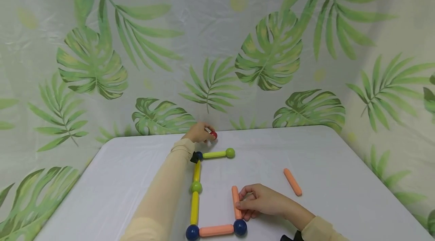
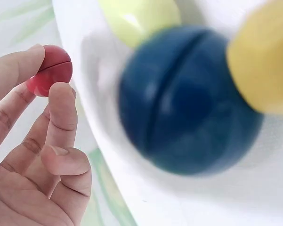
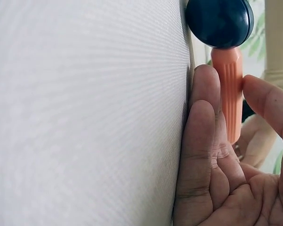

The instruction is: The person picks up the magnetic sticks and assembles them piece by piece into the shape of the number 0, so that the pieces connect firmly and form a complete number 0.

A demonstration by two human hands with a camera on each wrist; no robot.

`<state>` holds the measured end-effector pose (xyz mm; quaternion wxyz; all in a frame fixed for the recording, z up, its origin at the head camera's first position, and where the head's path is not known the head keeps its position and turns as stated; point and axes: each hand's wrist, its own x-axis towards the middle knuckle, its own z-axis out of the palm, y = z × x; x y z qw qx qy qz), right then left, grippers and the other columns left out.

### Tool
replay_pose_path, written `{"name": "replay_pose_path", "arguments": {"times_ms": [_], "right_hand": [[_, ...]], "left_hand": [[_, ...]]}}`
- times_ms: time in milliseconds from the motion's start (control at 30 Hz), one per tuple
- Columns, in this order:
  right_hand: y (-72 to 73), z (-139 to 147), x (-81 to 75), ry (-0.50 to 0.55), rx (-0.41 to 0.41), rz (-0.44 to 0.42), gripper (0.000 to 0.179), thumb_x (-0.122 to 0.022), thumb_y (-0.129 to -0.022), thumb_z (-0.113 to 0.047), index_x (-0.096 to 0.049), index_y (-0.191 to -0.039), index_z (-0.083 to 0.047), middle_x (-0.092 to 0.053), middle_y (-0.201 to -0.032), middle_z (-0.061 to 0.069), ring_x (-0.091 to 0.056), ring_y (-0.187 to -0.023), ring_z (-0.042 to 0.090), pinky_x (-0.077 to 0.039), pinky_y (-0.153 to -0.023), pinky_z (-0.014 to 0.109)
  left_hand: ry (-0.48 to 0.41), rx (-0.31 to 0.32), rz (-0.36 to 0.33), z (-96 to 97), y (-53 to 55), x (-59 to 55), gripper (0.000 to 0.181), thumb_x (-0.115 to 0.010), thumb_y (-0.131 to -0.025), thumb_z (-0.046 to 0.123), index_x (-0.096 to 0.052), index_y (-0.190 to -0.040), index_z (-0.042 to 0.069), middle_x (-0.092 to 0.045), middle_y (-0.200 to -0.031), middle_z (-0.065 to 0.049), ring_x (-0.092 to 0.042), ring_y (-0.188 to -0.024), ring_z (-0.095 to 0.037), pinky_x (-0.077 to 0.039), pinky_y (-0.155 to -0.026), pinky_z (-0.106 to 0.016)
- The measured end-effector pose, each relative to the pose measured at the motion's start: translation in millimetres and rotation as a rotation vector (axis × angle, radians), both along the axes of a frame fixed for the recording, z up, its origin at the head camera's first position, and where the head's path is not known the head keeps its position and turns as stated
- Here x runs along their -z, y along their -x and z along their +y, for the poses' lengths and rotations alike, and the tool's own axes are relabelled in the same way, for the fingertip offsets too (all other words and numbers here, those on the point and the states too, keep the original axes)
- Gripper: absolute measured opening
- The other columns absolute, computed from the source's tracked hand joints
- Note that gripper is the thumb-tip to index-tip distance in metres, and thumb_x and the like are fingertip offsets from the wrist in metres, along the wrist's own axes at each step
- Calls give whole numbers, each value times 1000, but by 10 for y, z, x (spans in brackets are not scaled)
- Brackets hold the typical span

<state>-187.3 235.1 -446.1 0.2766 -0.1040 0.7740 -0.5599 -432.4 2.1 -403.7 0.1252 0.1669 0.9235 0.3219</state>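
Observation:
At the table's far edge my left hand (image 1: 198,133) pinches a red ball (image 1: 213,135) between thumb and fingers; a seam runs round the ball in the left wrist view. My right hand (image 1: 259,201) holds an orange stick (image 1: 235,199) between thumb and fingers, close over the table. One end of that stick meets a dark blue ball (image 1: 240,227). A second orange stick (image 1: 216,230) joins this ball to another blue ball (image 1: 192,232). From there yellow sticks (image 1: 195,207) and a green ball (image 1: 196,187) run away to a far blue ball (image 2: 188,101).
From the far blue ball a yellow-green stick (image 1: 214,154) reaches right to a green ball (image 1: 230,153). A loose orange stick (image 1: 292,182) lies to the right of my right hand. Behind the white table (image 1: 340,180) hangs a leaf-patterned sheet (image 1: 217,44).

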Motion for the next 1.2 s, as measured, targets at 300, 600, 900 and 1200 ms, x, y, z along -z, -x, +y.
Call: {"name": "replay_pose_path", "arguments": {"times_ms": [300, 600, 900, 1200], "right_hand": [[17, -19, 13, -13, 12, -8, 22, -73, -103, -24, -66, -110, -5, -78, -80, 3, -73, -71, 10, -56, -64, 24], [10, -20, -2, -36, 21, -17, 23, -74, -103, -26, -66, -110, -6, -78, -80, 3, -73, -72, 10, -55, -65, 24], [19, -20, 19, -25, 21, -19, 23, -73, -103, -26, -66, -111, -5, -78, -80, 2, -73, -72, 10, -56, -65, 24], [23, -27, 30, -27, 21, -19, 23, -73, -103, -25, -66, -111, -5, -78, -80, 3, -73, -73, 11, -57, -66, 24]], "left_hand": [[-77, 119, 2, -36, -113, -82, 32, -82, -97, 25, -75, -126, 14, -79, -107, -7, -76, -90, -33, -52, -80, -32], [-100, 284, 2, -30, -411, -139, 29, -82, -97, 20, -76, -123, 10, -80, -108, -12, -75, -82, -34, -55, -74, -28], [-27, 398, -1, -28, -663, -84, 22, -82, -96, 26, -79, -117, 22, -80, -103, -1, -75, -83, -25, -53, -75, -27], [-25, 460, -58, -8, -911, -52, 20, -84, -95, 22, -78, -115, 23, -77, -96, 3, -76, -82, -35, -49, -72, -27]]}}
